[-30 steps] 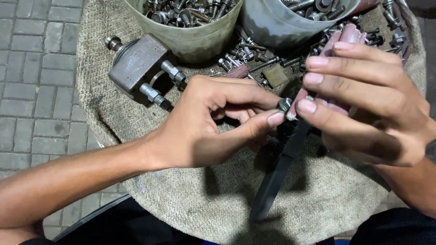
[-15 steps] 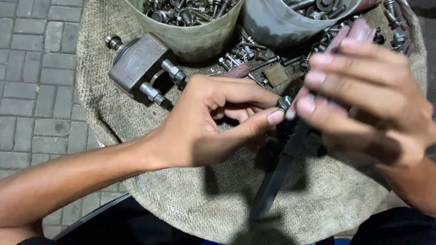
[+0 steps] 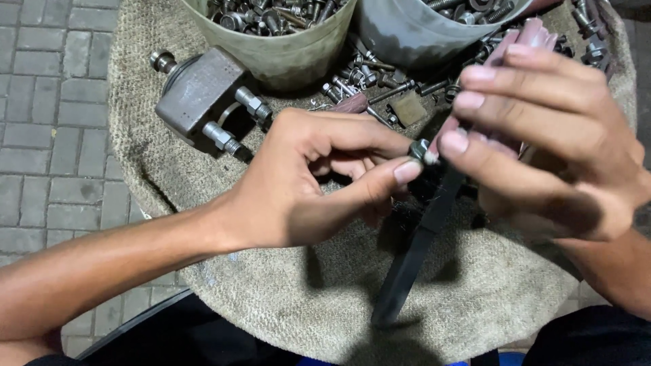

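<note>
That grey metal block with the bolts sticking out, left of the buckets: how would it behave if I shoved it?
The metal block looks solid, so probably heavy for its size. Its flat body likely slides rather than rolls. The protruding bolts may snag the coarse burlap.

Grey metal block (image 3: 196, 91), tan burlap cloth (image 3: 325, 291) — black strap (image 3: 417, 247), grey paving (image 3: 41, 135)
</note>
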